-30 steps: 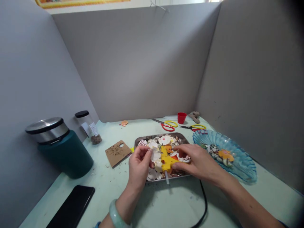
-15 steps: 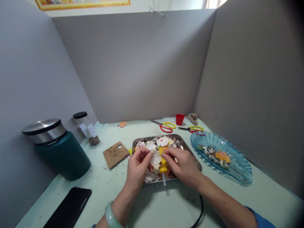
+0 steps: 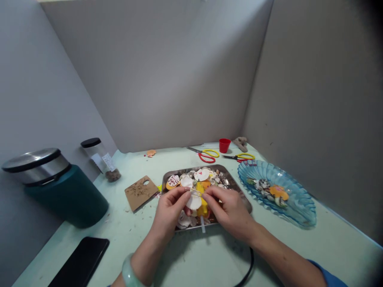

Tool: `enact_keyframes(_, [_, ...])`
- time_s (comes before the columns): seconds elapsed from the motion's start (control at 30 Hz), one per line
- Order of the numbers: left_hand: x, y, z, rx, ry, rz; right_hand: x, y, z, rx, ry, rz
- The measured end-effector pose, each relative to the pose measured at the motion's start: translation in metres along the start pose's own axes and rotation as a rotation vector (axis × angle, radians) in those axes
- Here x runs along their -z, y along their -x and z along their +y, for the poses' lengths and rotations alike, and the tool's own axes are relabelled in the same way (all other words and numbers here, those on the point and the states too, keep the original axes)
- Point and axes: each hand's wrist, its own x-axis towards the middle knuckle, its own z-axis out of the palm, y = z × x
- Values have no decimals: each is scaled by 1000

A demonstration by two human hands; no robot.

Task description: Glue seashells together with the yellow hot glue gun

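Over a metal tray [image 3: 236,184] of shells, my left hand [image 3: 172,205] and my right hand [image 3: 229,207] face each other, thumbs and forefingers pinched. Between the fingertips runs a thin pale strand [image 3: 196,192], its exact kind too small to tell. Just below it shows a round white shell [image 3: 194,202]. A yellow glue gun [image 3: 201,208] lies in the tray between the hands, a clear glue stick [image 3: 203,225] poking out toward me. White shells and an orange-edged shell with dark red marks [image 3: 172,181] lie further back in the tray.
At right is a blue glass dish [image 3: 299,203] holding shells and an orange flower shape. Behind the tray are scissors [image 3: 206,154], smaller scissors [image 3: 239,157] and a red cup [image 3: 224,145]. A brown card [image 3: 140,193], jar [image 3: 101,159], teal flask [image 3: 67,195] and phone [image 3: 80,261] stand left.
The head view has tilted down and shifted slightly, so the tabletop things sit a little further left. Both hands keep their pinch on the strand over the tray.
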Motion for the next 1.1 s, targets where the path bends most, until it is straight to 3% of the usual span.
enact_keyframes(0.53, [5,-1,-7,-39,-4,-74,3,-2,-2,-153,-74,-62])
enact_keyframes(1.1, [8,1,-4,-125,-62,-109,5,1,-9,-146,-37,-44])
